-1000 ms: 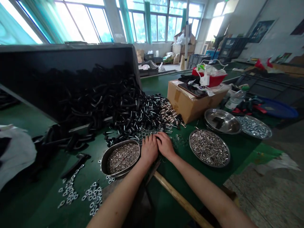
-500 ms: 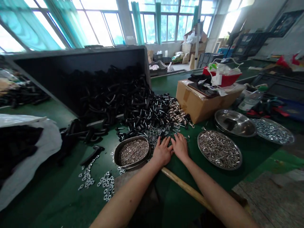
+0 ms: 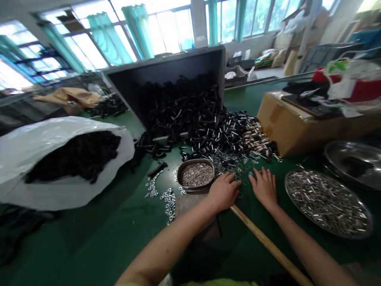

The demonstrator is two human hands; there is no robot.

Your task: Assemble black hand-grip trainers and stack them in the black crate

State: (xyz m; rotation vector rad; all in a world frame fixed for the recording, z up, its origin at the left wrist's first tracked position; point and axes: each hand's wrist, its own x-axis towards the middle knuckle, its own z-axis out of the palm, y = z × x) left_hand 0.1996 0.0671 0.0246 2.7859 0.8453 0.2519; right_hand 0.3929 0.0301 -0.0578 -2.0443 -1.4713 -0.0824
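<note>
My left hand (image 3: 224, 192) rests on the green tabletop (image 3: 119, 242) at the near edge of a spread of small metal rings (image 3: 244, 169). Its thumb stands apart from the bent fingers, and I see nothing held. To its right my right hand (image 3: 264, 188) lies palm down with fingers spread, beside the same rings. A wooden stick (image 3: 268, 242) runs from beside my left hand toward the lower right, passing between my forearms. Left of my left hand stands an oval metal tin (image 3: 177, 174) full of tiny metal parts.
Black handles (image 3: 178, 107) spill from a tipped grey bin (image 3: 222, 71). Studded black pieces and coppery sleeves (image 3: 256, 137) reach a cardboard box (image 3: 285, 131). A round tray (image 3: 370, 216) of metal pins is at right. Loose nuts (image 3: 170, 206) and a white sack (image 3: 119, 190) lie left.
The view has swung left, so everything sits further right. My hands, close together before, are now apart, the right one drawn away from the left with its fingers spread.
</note>
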